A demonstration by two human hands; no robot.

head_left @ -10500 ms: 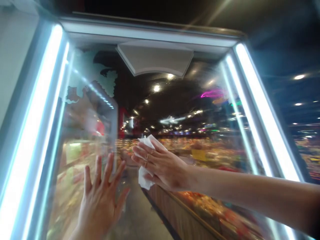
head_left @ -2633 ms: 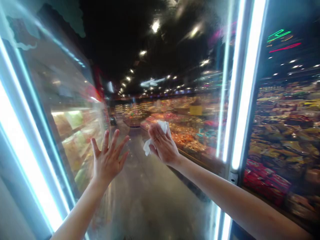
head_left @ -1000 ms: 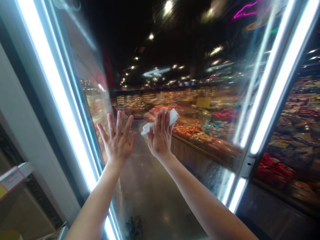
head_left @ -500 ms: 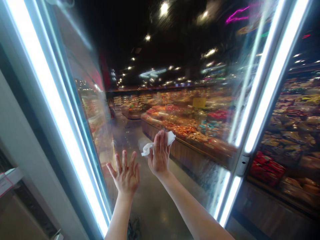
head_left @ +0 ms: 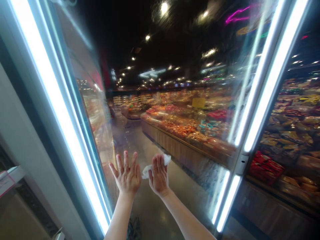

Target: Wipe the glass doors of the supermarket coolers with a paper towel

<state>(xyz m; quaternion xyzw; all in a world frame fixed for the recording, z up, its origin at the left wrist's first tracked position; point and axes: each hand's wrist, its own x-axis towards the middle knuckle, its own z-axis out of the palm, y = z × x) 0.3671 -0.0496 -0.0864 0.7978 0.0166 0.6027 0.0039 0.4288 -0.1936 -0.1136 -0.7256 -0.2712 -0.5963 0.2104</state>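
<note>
White ledge [head_left: 18, 173] with a pink-edged label at our far left, beside a slanted grey post [head_left: 27, 150]. Next to that, a bright light strip [head_left: 58, 113] runs down the left edge of the glass pane [head_left: 206, 176]. Blurred shelving shows past it.

Our left hand [head_left: 128, 176]: bare, palm toward the pane, fingers spread, gripping nothing. Can't confirm contact.

White wipe [head_left: 146, 172] is low on the pane, just right of the left hand and well apart from either light. Our right hand [head_left: 159, 176] has it pinned under palm and fingers, fingers straight and together, ends poking out both sides. We read it as held flat to the glass.

Through the pane: grey floor [head_left: 155, 216], then a wood-sided display stand [head_left: 170, 141] heaped with blurred goods, yellow sign [head_left: 198, 102] above. Smears on the lower right glass. Right edge: second light strip [head_left: 276, 73], metal fitting [head_left: 242, 163] at its lower end. Beyond, red packets [head_left: 267, 166], more stock.
</note>
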